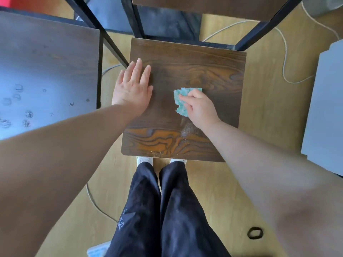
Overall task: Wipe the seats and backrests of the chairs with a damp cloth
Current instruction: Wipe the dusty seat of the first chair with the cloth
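One dark wood-grain square chair seat (187,69) is mid-wipe: left hand (132,88) flat at its left edge, fingers straight; right hand (201,108) pinches crumpled teal cloth (180,103) mid-seat. Gritty front edge probably next.

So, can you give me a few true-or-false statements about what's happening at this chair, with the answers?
1. The right hand grips a teal cloth on the chair seat. True.
2. The left hand holds a spray bottle. False: it holds nothing and lies flat, fingers straight, on the seat's left edge.
3. Crumbs lie on the seat towards its front edge. True.
4. The black hair tie lies on the seat. False: it lies on the floor, to the person's right.
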